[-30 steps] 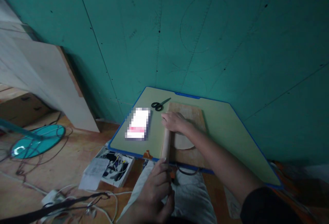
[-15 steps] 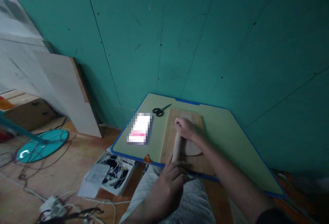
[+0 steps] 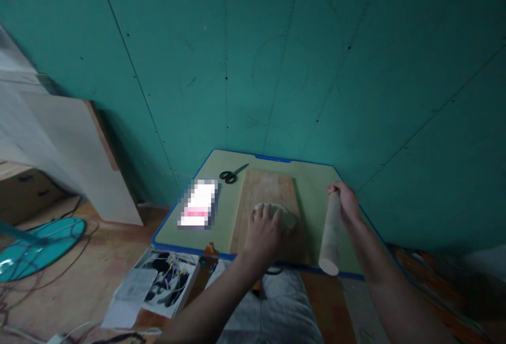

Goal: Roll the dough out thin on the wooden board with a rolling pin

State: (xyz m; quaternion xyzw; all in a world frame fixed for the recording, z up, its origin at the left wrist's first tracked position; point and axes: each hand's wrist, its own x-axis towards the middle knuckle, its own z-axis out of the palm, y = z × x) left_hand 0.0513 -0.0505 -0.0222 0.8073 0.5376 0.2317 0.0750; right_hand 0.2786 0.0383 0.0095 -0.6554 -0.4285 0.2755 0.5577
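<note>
A flattened piece of pale dough lies on the wooden cutting board, partly covered by my left hand. The left fingers are bent over the dough and grip it; their undersides are hidden. To the right of the board, my right hand is closed around the far end of a pale wooden rolling pin. The pin is apart from the dough, its near end pointing towards me over the table's front edge.
The small blue-edged table stands against a green wall. Black-handled scissors and a blurred-out bright phone-like rectangle lie left of the board. A white box of cables sits on the floor at the lower left.
My right hand has carried the rolling pin off the dough to the right. My left hand has left the pin's near end and moved onto the dough, which now covers less of the board.
</note>
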